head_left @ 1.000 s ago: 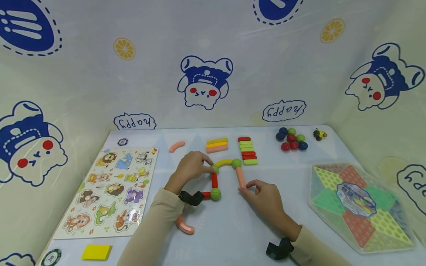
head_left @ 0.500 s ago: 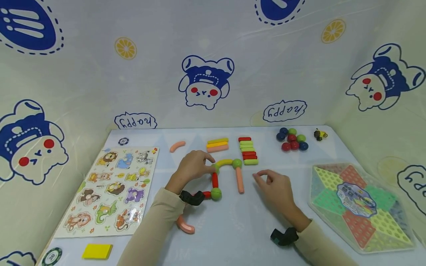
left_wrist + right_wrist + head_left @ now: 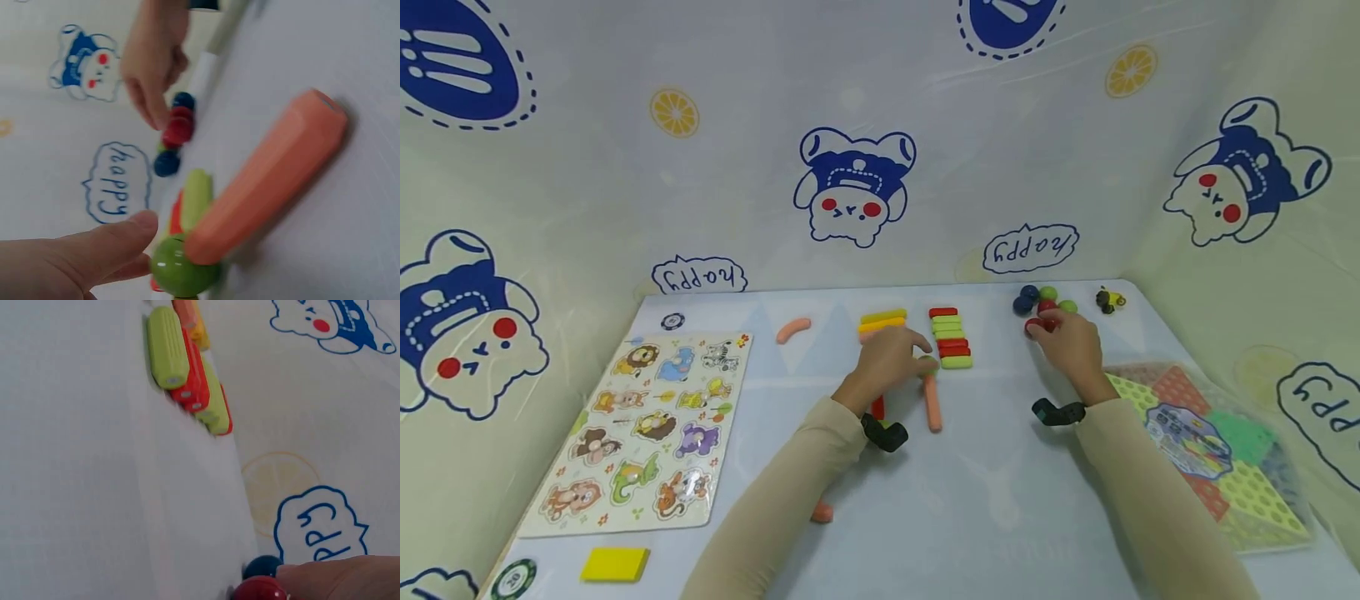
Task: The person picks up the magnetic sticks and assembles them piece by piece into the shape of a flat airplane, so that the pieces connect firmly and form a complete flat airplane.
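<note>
In the head view my left hand [image 3: 889,358] is at the green ball [image 3: 181,267] at the right corner of a ball-and-stick figure. Its thumb and a finger lie apart beside the ball. A straight pink stick [image 3: 932,404] extends from the ball toward me. The hand and sleeve cover most of the figure's left side, where part of a red stick [image 3: 878,407] shows. My right hand [image 3: 1070,346] reaches into the group of balls at the back right, its fingertips pinching a red ball [image 3: 179,130] beside a blue ball [image 3: 262,567].
Short red and green sticks [image 3: 955,362] lie in a column behind the figure, with yellow sticks [image 3: 882,317] to their left. An animal puzzle board [image 3: 632,433] occupies the left. A clear hexagonal box [image 3: 1255,500] sits partly under the right sleeve. A yellow block [image 3: 614,565] lies front left.
My right hand has let go of the pink stick and moved back and right to the balls. My left hand has shifted right from the left green ball to the right one.
</note>
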Demonstrator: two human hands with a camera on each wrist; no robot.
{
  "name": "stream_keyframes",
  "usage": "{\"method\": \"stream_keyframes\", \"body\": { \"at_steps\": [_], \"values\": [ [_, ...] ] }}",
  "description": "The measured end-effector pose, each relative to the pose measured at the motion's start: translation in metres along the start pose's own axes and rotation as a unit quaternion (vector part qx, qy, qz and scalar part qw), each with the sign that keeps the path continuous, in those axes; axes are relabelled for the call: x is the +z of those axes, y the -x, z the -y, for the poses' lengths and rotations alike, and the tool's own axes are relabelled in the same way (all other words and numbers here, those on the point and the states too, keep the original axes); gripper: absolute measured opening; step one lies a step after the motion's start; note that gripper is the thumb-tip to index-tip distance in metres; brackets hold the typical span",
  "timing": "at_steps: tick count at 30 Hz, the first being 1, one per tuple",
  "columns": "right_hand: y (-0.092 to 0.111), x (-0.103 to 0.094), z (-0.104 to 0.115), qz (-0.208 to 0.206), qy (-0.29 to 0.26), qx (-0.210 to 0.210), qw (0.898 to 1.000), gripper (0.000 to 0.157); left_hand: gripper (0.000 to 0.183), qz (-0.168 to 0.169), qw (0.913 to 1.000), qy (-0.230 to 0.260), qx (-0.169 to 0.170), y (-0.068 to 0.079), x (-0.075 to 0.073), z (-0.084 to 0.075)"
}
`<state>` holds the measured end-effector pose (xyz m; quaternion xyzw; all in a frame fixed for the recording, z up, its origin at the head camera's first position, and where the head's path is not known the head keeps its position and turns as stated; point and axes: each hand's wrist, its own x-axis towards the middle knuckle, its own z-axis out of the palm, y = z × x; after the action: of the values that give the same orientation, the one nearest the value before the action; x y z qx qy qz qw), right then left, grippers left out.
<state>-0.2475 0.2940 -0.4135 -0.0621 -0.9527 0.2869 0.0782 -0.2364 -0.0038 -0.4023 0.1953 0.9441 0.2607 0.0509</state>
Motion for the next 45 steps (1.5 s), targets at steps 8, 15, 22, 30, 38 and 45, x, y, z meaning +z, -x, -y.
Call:
{"method": "stream_keyframes", "body": {
  "at_steps": [8, 15, 22, 30, 38, 45],
  "values": [
    [-0.001, 0.004, -0.008, 0.03, 0.021, 0.028, 0.999, 0.05, 0.024, 0.006, 0.9999, 0.002, -0.012, -0.001, 0.009, 0.004],
    [-0.001, 0.008, -0.01, 0.038, 0.047, 0.036, 0.998, 0.057, 0.025, 0.002, 0.9999, 0.01, 0.0, -0.002, 0.011, 0.006],
    [0.011, 0.009, -0.003, 0.038, 0.035, 0.036, 0.998, 0.053, 0.025, -0.001, 0.9997, 0.023, -0.004, -0.001, 0.011, 0.005],
    [0.056, 0.023, 0.018, 0.057, -0.035, -0.012, 0.998, 0.047, 0.024, -0.011, 0.9989, 0.045, -0.008, -0.002, 0.011, 0.01],
    [0.107, 0.045, 0.033, 0.094, -0.083, -0.026, 0.992, 0.043, 0.025, -0.014, 0.9983, 0.052, -0.021, -0.004, 0.014, 0.013],
    [0.138, 0.059, 0.036, 0.079, -0.149, -0.191, 0.967, 0.038, 0.025, -0.019, 0.9984, 0.05, -0.019, -0.004, 0.013, 0.012]
  ]
}}
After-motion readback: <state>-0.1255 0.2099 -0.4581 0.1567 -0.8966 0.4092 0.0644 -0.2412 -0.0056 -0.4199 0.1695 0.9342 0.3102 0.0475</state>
